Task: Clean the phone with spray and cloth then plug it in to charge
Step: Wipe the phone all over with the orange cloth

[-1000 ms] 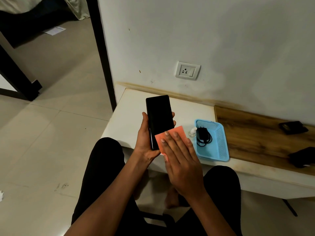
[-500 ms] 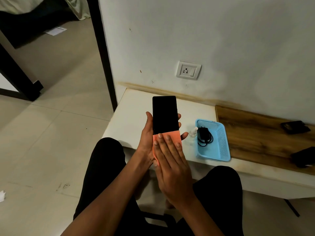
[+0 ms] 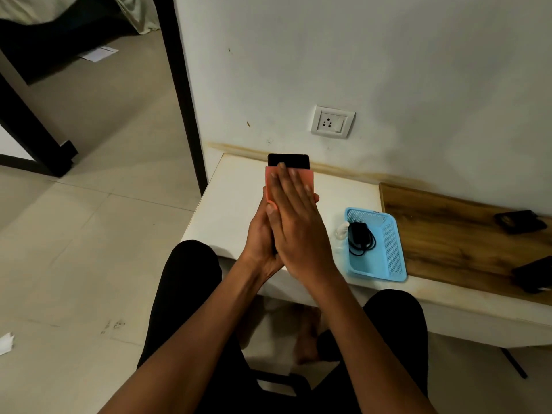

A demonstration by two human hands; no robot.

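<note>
My left hand [image 3: 259, 240] holds a black phone [image 3: 288, 161] upright from behind, over the white table [image 3: 227, 210]. Only the phone's top edge shows. My right hand [image 3: 294, 222] lies flat on an orange cloth [image 3: 304, 180] and presses it against the phone's screen. A small white spray bottle [image 3: 341, 230] stands beside a blue basket [image 3: 388, 249] that holds a black charger with its cable [image 3: 360, 239]. A white wall socket [image 3: 332, 121] sits on the wall above the table.
A wooden board [image 3: 448, 231] covers the table's right part, with two dark objects [image 3: 521, 221] [image 3: 534, 276] on it. A dark door frame [image 3: 179, 85] stands to the left. My knees in black trousers [image 3: 185, 282] are under the table's front edge.
My right hand has slid the orange cloth up the phone's screen, from the bottom end to near the top. The phone has been turned to face me more squarely.
</note>
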